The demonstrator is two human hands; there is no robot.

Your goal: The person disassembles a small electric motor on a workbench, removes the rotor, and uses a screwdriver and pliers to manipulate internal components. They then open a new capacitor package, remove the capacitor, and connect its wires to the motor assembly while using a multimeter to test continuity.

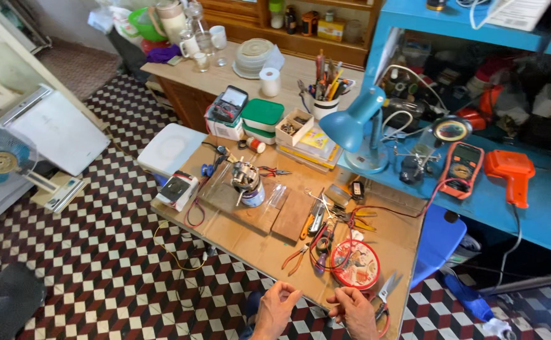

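Both hands sit at the near edge of the cardboard-covered worktop (256, 242), at the bottom of the head view. The left hand (277, 308) is loosely curled, its fingers (288, 294) bent inward and close together, holding nothing that can be seen. The right hand (355, 308) lies just beside it, fingers curled toward the left hand; whether a thin wire is pinched between the two hands cannot be told. Nearest the right hand is a round red tin (355, 264), standing on the worktop just beyond the knuckles, with red wire looped around and across it. Scissors (385, 293) with red handles lie immediately to the right of the right hand, at the worktop edge. Orange-handled pliers (297, 257) lie left of the tin, beyond the left hand. Farther back, a small electric motor (247, 179) stands on a dark board near the centre of the worktop, well apart from both hands. A blue desk lamp (354, 126) stands at the far right edge, and an orange multimeter (461, 167) lies on the adjoining blue bench (539, 214). The floor (112, 252) below is checkered tile.
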